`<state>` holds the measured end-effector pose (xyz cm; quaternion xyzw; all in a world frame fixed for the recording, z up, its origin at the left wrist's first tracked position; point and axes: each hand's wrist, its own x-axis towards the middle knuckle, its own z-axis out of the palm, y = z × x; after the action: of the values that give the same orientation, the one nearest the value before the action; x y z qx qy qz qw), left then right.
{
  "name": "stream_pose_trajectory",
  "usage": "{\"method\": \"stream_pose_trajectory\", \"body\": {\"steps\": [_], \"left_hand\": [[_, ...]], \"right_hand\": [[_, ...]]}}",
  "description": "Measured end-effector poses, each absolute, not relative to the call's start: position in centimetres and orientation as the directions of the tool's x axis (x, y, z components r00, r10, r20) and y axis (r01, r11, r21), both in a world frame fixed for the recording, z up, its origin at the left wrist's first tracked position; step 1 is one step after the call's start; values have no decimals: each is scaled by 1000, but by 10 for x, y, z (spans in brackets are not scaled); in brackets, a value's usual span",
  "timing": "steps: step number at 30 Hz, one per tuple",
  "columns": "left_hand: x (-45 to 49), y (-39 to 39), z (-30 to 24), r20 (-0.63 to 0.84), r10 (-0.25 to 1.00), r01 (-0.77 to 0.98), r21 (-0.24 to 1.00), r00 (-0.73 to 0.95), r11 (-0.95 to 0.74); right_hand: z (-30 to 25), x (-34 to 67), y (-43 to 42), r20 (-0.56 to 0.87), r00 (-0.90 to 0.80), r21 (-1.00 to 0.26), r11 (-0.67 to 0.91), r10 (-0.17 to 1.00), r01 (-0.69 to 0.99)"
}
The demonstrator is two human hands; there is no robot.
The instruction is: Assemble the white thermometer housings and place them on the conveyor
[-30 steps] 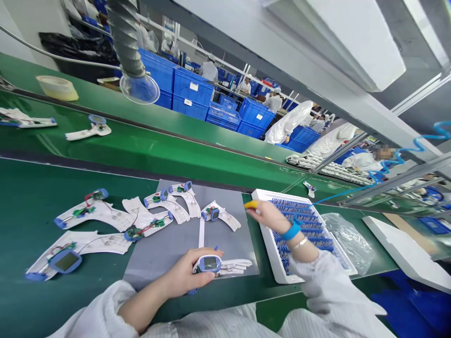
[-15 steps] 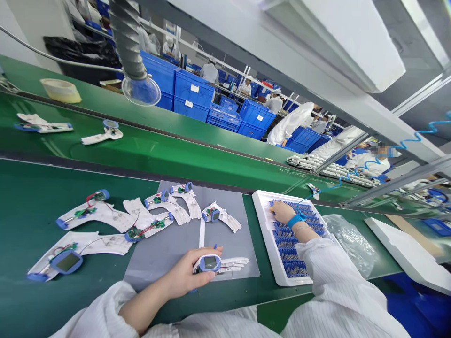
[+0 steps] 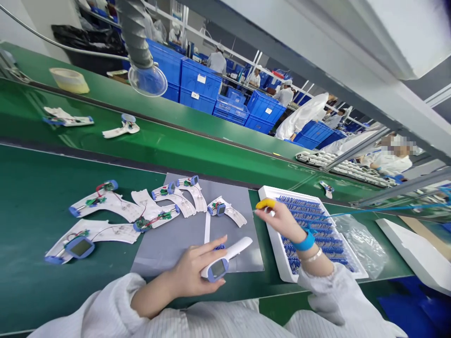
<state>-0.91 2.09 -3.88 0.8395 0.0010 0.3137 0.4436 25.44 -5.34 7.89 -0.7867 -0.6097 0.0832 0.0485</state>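
My left hand [image 3: 192, 270] is closed around a white handheld thermometer-like device [image 3: 217, 268] with a blue-framed screen, above the grey mat [image 3: 169, 249]. My right hand [image 3: 280, 220], with a yellow cover on one finger, is pinched over the left rim of a white foam tray [image 3: 278, 260]. Something thin and small seems to be at its fingertips, too small to name. Rows of small blue-and-grey parts [image 3: 310, 218] fill the tray. An opened device half [image 3: 225, 210] with a screen and wires lies on the mat just beyond my left hand.
Several opened white device halves [image 3: 116, 232] with circuit boards lie to the left. Beyond runs a green conveyor [image 3: 197, 150] carrying device pieces. A clear plastic bag [image 3: 362, 239] and a white foam lid [image 3: 412, 256] are at right. A fume duct [image 3: 146, 77] hangs above; a blue cord trails from my right wrist.
My right hand has come out of the tray's rows, moving left to its rim. My left hand has turned the device, so its smooth white handle now points up to the right.
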Motion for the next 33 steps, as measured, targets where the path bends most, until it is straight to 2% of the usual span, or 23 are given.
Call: {"method": "stream_pose_trajectory", "body": {"steps": [1, 2, 3, 5, 10, 15, 22, 30, 33], "left_hand": [[-9, 21, -40, 569, 269, -288, 701, 777, -653], [-10, 20, -41, 601, 256, -290, 661, 757, -692], [-10, 21, -41, 623, 244, -289, 628, 743, -723], [-10, 21, -40, 650, 228, -286, 585, 725, -759], [-10, 21, -37, 674, 231, -284, 562, 702, -777], [-9, 21, -36, 677, 249, -304, 587, 693, -750], [-8, 21, -33, 702, 233, -301, 548, 673, -781], [-8, 20, -34, 707, 255, -299, 558, 659, -774], [-7, 20, -33, 703, 245, -318, 567, 668, -759]], "right_hand": [[82, 234, -54, -35, 122, -364, -126, 992, 923], [85, 216, -55, 4, 18, -492, -14, 1000, 871], [86, 201, -56, 40, -62, -582, 73, 997, 810], [86, 181, -56, 66, -176, -652, 176, 982, 737], [76, 175, -52, 29, -288, -640, 239, 957, 731], [73, 174, -51, 30, -269, -660, 221, 963, 718], [73, 171, -50, 35, -268, -651, 225, 963, 725], [73, 172, -51, -23, -253, -652, 178, 967, 737], [77, 174, -49, -87, -287, -693, 149, 954, 705]]}}
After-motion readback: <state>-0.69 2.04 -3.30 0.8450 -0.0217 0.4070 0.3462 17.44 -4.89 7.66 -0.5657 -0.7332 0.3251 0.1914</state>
